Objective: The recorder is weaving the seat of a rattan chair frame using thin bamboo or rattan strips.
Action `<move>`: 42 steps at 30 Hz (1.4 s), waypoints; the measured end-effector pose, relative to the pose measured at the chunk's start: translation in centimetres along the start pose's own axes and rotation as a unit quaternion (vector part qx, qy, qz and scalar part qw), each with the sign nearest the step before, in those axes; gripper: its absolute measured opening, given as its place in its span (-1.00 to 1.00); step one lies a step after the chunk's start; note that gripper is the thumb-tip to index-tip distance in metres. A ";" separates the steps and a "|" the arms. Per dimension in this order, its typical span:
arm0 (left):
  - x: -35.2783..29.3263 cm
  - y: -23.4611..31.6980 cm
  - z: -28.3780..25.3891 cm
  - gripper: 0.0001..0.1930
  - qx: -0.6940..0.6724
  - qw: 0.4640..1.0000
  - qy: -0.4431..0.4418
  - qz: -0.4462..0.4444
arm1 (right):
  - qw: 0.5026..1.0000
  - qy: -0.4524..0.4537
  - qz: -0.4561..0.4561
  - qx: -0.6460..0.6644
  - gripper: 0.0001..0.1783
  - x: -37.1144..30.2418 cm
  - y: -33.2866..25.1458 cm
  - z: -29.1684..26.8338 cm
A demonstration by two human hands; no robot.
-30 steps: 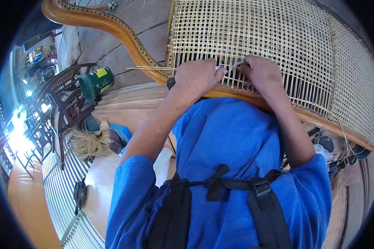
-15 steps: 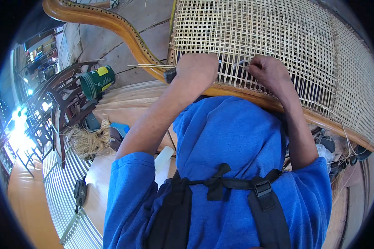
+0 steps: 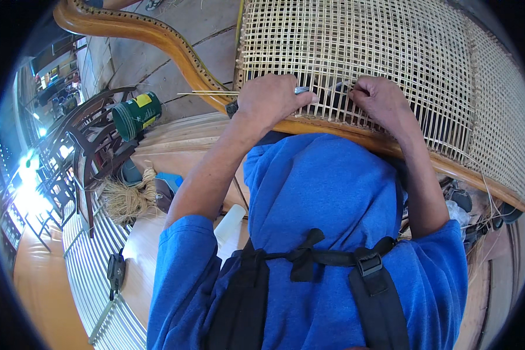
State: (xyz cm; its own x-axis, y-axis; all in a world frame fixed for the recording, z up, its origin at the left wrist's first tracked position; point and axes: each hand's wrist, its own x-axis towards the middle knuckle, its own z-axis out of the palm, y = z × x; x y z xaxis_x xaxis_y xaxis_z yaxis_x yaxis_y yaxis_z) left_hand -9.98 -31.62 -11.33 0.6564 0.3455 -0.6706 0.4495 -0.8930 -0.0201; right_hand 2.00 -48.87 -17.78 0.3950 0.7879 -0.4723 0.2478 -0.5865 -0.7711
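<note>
Cane panel (image 3: 391, 52) in its wooden frame (image 3: 157, 41) is woven across most of its face; a dark unwoven patch remains at the lower edge between the hands. Left hand (image 3: 271, 99), grip closed on a small metal tool (image 3: 301, 90). Right hand (image 3: 382, 99) pinches a cane strand (image 3: 207, 93) into the weave.
</note>
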 end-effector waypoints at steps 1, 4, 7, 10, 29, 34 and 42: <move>0.0 0.1 0.0 -0.39 0.002 1.000 -0.001 0.000 | 1.000 0.000 0.000 0.002 -0.75 0.0 0.1 0.1; 0.1 0.1 0.1 -0.39 0.015 1.000 0.010 -0.007 | 1.000 0.010 0.000 0.002 -0.76 0.0 0.2 0.2; 0.1 0.0 0.2 -0.40 0.017 1.000 0.001 -0.004 | 1.000 0.013 -0.023 0.001 -0.74 0.2 0.4 0.4; -0.5 -0.3 0.8 -0.58 0.029 0.998 0.039 0.040 | 0.994 0.048 -0.027 -0.098 -0.71 0.2 -0.6 1.3; 0.2 -1.7 0.6 -0.50 -0.011 0.999 0.036 0.030 | 0.999 -0.008 0.023 -0.034 -0.72 -0.5 -1.0 0.1; -0.2 -1.2 0.8 -0.51 0.005 0.998 0.053 0.016 | 0.999 0.019 0.028 -0.043 -0.69 -0.7 -1.2 1.1; -0.8 -1.5 1.0 -0.75 0.081 0.988 0.111 0.071 | 0.992 0.089 -0.059 -0.060 -0.74 -1.2 -0.7 1.8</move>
State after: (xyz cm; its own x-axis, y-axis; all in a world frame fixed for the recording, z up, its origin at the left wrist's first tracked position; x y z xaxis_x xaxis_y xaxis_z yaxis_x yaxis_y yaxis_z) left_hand -11.80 -30.84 -11.45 0.8308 0.2524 -0.4961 0.2529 -0.9651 -0.0675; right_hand -0.24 -49.08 -17.39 0.5036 0.8135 -0.2908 0.4011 -0.5183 -0.7554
